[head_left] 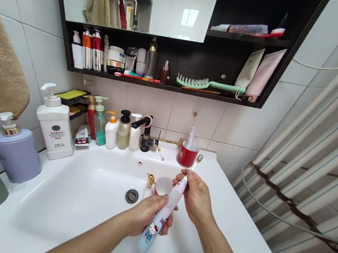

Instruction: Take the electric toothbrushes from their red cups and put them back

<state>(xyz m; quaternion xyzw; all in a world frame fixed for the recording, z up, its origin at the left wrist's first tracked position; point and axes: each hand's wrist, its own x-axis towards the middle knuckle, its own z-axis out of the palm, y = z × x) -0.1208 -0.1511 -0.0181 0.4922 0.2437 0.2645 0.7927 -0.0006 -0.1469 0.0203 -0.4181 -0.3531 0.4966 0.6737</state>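
My left hand (147, 215) is wrapped round the lower body of a white electric toothbrush (159, 219) with a cartoon cat print, held tilted over the white sink (80, 198). My right hand (197, 196) pinches the toothbrush's upper neck; the brush head (199, 158) sticks out beyond it. A red cup with a white inside (163, 184) and a gold handle sits just behind my hands. A second red cup (187, 154) holding another toothbrush stands at the basin's back rim.
A black tap (146, 133) and several pump bottles (117, 129) line the back rim. A large white pump bottle (55, 123) and a lilac one (15, 151) stand left. A dark shelf (162, 86) with cosmetics and a green comb hangs above. White pipes (324, 138) run at right.
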